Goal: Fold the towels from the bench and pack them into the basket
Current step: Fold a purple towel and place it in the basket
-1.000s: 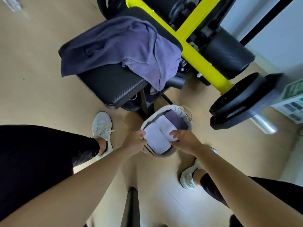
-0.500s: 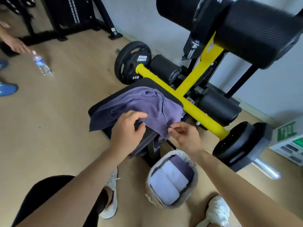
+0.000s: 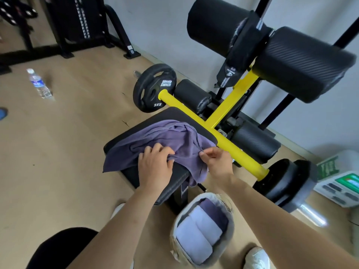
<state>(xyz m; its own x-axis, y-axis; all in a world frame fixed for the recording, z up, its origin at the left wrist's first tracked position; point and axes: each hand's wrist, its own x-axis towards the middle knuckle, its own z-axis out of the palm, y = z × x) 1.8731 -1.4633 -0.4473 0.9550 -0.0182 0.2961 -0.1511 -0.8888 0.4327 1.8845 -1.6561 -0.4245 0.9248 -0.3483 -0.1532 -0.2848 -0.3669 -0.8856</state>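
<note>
**Purple towel (image 3: 174,140) crumpled on the bench (image 3: 174,179)**

The left hand (image 3: 154,167) has its fingers curled into a bunch of the cloth. The right hand (image 3: 218,164) pinches a hem between thumb and fingertips. The cloth looks light and limp, so it should sag wherever unsupported; two corners seem the best hold. The basket (image 3: 230,226) on the floor nearby holds folded towels (image 3: 194,239).

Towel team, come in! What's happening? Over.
Left grip holds purple towel on bench. Right grip pinching its edge. Basket holds folded towels. Nothing blocking.
</note>
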